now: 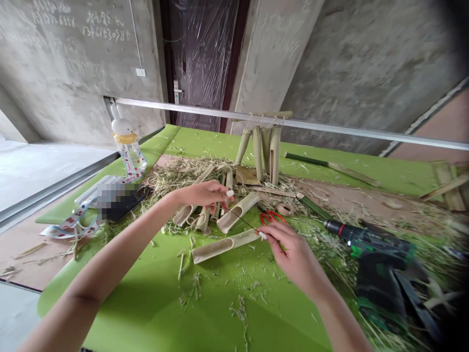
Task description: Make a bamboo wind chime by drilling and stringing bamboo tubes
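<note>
My left hand (205, 194) reaches over a pile of cut bamboo tubes (237, 212), its fingers curled down onto one of them. My right hand (289, 249) pinches the near end of a thin dark string or wire (244, 222) that runs up toward the left hand. One long bamboo tube (223, 246) lies just below the string on the green mat (205, 313). Red-handled scissors (271, 216) lie just beyond my right hand.
A green cordless drill (370, 244) lies to the right. Several upright bamboo tubes (262, 149) hang from a stick at the back. A bottle with a rabbit cap (128, 146) and a dark phone (126, 200) sit at the left. Shavings cover the mat. A metal rail (330, 128) crosses behind.
</note>
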A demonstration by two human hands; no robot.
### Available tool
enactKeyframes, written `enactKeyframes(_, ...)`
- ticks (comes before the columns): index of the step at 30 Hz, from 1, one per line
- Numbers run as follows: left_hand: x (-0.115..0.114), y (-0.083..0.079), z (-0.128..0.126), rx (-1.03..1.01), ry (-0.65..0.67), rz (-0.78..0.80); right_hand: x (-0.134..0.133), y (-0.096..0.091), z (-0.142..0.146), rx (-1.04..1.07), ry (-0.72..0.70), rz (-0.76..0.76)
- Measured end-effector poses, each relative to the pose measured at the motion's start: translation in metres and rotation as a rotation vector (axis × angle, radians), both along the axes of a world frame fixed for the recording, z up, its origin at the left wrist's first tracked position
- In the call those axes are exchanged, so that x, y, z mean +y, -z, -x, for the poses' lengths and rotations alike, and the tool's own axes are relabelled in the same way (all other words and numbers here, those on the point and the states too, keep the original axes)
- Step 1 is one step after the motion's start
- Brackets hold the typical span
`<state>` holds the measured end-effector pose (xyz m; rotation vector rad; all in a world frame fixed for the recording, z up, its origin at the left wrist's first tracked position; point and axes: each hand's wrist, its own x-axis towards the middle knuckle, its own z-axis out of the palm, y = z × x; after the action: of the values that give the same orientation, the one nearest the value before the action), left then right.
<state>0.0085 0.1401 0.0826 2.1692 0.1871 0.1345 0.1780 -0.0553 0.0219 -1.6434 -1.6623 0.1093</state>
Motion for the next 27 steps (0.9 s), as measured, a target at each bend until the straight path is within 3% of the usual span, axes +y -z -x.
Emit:
enactKeyframes(3, -0.001, -0.002, 0.0, 0.052, 0.016, -0.071, 0.0, 0.0, -0.001, -0.028, 0.011, 0.001)
enactKeyframes(9, -0.011, -0.002, -0.004, 0.018, -0.176, -0.068, 0.001, 0.001, 0.001, -0.039, 0.008, -0.005)
enactKeyframes(12, -0.012, 0.001, -0.006, 0.029, -0.137, 0.022, 0.001, 0.001, 0.001, -0.038, 0.017, -0.011)
enactKeyframes(16, -0.009, 0.005, -0.008, 0.034, -0.108, 0.003, 0.0, 0.003, -0.001, -0.05, 0.019, -0.03)
enactKeyframes(23, -0.015, 0.01, -0.015, -0.07, -0.355, 0.075, 0.004, 0.008, 0.002, -0.129, -0.008, -0.014)
enactKeyframes(27, -0.016, 0.012, -0.017, -0.17, -0.46, 0.108, 0.003, 0.01, 0.008, -0.126, -0.085, 0.108)
